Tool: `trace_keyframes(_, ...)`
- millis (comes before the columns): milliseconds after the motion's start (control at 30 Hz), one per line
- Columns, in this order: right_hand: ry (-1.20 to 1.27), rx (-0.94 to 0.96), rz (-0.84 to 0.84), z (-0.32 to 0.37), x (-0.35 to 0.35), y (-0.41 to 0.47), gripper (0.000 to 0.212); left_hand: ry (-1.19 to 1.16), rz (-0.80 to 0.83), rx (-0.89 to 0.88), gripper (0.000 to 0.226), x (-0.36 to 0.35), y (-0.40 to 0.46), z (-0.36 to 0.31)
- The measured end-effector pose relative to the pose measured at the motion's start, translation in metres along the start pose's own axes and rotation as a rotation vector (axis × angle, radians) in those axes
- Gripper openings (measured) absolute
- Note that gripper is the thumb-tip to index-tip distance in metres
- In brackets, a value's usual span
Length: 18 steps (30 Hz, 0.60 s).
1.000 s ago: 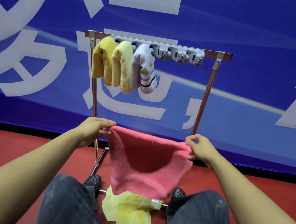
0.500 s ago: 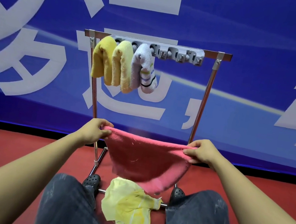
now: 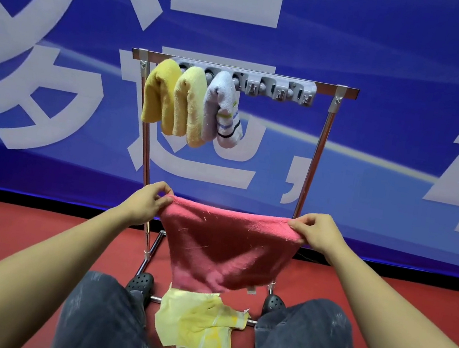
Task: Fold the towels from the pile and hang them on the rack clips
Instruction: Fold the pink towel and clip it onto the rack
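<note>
- Now the fuzzy pink terry towel (image 3: pixel 226 245) is hanging spread between both hands, its long top edge running level, left to right, below the rack's free grey clips (image 3: pixel 279 91).
- The left hand (image 3: pixel 143 205) is pinching one top corner, the right hand (image 3: pixel 316 232) the other.
- Its bottom edge is partly covering the crumpled pale yellow cloth (image 3: pixel 197 328) lying over the rack's bottom bar.

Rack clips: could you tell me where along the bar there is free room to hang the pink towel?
Free: the grey clips on the bar's right part, between the white towel and the right post. Crowded: the left part, where the two yellow towels and the white one hang side by side. Both hands, left hand and right hand, hold the pink towel.
</note>
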State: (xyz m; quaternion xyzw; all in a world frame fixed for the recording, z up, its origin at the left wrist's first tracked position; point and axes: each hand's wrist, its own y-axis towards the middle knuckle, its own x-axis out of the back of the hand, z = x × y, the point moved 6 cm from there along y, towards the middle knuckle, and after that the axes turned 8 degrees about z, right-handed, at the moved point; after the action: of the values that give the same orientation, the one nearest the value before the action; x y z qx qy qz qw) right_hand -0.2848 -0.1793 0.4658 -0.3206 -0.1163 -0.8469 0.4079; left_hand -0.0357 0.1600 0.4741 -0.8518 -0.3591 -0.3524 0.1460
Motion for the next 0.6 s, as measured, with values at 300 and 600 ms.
trace_keyframes(300, 0.160, 0.051, -0.015, 0.005, 0.003, -0.003, 0.009, -0.255, -0.097, 0.011, 0.015, 0.011, -0.004, 0.003)
trace_keyframes(600, -0.121, 0.030, 0.168, 0.004, -0.002, -0.004, 0.014, -0.189, 0.004, 0.014, 0.017, 0.008, -0.007, 0.003)
